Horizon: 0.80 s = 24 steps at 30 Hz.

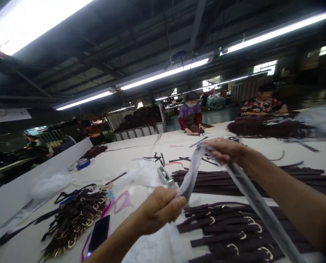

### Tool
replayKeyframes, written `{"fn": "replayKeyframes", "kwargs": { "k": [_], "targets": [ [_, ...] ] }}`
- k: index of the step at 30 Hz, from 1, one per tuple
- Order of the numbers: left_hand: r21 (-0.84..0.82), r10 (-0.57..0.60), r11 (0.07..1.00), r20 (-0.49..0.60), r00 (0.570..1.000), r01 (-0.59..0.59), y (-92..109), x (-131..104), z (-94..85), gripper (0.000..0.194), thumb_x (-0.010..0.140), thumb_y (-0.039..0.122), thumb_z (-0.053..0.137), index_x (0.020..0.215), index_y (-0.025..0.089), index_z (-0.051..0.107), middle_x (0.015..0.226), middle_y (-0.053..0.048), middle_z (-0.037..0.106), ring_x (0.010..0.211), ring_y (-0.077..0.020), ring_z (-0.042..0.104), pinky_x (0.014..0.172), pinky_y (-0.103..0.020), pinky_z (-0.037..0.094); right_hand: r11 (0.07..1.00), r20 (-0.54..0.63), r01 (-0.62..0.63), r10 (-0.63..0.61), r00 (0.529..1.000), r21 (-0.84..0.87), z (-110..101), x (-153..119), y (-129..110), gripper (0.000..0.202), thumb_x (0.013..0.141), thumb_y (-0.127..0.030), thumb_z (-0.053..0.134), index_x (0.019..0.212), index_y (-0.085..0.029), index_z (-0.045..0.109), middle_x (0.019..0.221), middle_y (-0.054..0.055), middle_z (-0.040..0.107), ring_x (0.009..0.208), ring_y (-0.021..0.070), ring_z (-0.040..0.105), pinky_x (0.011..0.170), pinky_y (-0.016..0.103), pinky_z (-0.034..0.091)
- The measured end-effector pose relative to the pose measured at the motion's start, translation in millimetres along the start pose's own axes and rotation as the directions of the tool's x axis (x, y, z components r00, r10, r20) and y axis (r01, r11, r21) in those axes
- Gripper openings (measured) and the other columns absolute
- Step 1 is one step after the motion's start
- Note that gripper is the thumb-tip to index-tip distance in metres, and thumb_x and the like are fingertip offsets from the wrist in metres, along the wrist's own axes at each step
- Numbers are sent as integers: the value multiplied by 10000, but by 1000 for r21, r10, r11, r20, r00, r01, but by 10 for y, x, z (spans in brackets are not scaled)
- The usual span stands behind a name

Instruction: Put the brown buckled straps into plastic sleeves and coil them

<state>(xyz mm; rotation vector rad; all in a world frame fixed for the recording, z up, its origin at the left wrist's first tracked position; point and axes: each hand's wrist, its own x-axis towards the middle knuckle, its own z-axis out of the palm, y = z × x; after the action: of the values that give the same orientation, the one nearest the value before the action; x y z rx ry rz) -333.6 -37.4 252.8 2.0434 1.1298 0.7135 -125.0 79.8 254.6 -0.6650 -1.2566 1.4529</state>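
My left hand (163,209) is closed round one part of a long, cloudy plastic sleeve (193,168), above the white table. Farther out and higher, my right hand (227,149) pinches the same sleeve. From there its loose length hangs down to the lower right, with something greyish showing through. Below my right arm lie dark brown straps with gold-coloured buckles (242,235). Behind them is a row of plain brown straps (207,182). Crumpled white plastic bags (146,171) lie just beyond my left hand.
A heap of buckled straps (78,215) lies at left, beside a phone (99,232) with a pink cord. Blue tape (83,164) sits farther back. Across the table (141,144), a person in purple (190,113) and another in a patterned top (261,104) work with brown pieces.
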Motion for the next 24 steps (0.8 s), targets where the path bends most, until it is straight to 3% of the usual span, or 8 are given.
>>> {"fn": "replayKeyframes", "kwargs": {
  "k": [2, 4, 9, 13, 16, 18, 21, 24],
  "targets": [
    [-387, -45, 920, 46, 998, 59, 183, 11, -76, 372, 877, 389, 361, 711, 141, 583, 432, 43, 394, 373, -77, 359, 531, -273, 463, 1000, 27, 22, -23, 999, 11, 80, -112, 275, 580, 694, -722, 454, 953, -219, 581, 692, 83, 636, 658, 230, 629, 603, 392, 494],
    [-612, -122, 788, -51, 991, 65, 310, 83, -168, 374, 862, 385, 400, 672, 125, 591, 379, 63, 349, 320, -53, 306, 501, -277, 494, 1000, 81, 19, -20, 996, 21, 174, -218, 493, 604, 694, -729, 447, 952, -199, 582, 745, 92, 644, 711, 236, 635, 646, 396, 502],
    [-780, -316, 623, -176, 932, 64, 454, 406, -327, 296, 842, 306, 470, 656, 100, 573, 394, 76, 369, 288, -31, 329, 435, -238, 501, 999, 240, 24, -33, 970, 42, 465, -438, 881, 581, 764, -676, 405, 1007, -169, 551, 822, 81, 633, 735, 207, 628, 662, 355, 519],
    [-787, -152, 591, -325, 934, -178, 612, 638, -389, 326, 899, 298, 376, 731, 99, 574, 470, 44, 495, 377, -64, 504, 592, -283, 546, 981, 28, 111, -108, 994, -158, 723, -727, 1400, 448, 797, -504, 515, 1109, -183, 507, 707, 14, 553, 543, 135, 556, 439, 238, 474],
    [-574, 80, 681, -558, 826, -454, 591, 732, -419, 309, 891, 346, 406, 827, 113, 599, 662, -22, 646, 680, -142, 652, 774, -309, 514, 928, 44, 201, -197, 979, -313, 726, -994, 1687, 432, 868, -479, 384, 1137, -187, 554, 700, 27, 544, 571, 138, 547, 549, 270, 496],
    [-329, 219, 803, -614, 758, -498, 414, 733, -431, 246, 852, 345, 495, 878, 133, 615, 813, -48, 682, 868, -171, 636, 877, -306, 456, 892, 43, 184, -183, 982, -412, 575, -1152, 1657, 462, 877, -476, 357, 1208, -204, 531, 660, 24, 558, 585, 147, 546, 600, 277, 486],
    [-103, 229, 936, -544, 807, -336, -9, 665, -459, 185, 787, 312, 597, 829, 138, 644, 914, -78, 685, 996, -199, 585, 950, -300, 383, 910, 45, 21, -3, 999, -415, 207, -1285, 1288, 569, 884, -490, 330, 1380, -213, 307, 617, 10, 584, 494, 134, 520, 503, 255, 452],
    [-368, 26, 875, -611, 791, -314, -344, 602, -542, 228, 814, 329, 545, 855, 126, 639, 867, -88, 697, 949, -213, 613, 935, -356, 404, 915, 187, -118, 203, 961, -387, -108, -1299, 861, 618, 892, -490, 321, 1418, -197, 185, 538, -3, 568, 458, 134, 505, 458, 248, 425]
  ]
}}
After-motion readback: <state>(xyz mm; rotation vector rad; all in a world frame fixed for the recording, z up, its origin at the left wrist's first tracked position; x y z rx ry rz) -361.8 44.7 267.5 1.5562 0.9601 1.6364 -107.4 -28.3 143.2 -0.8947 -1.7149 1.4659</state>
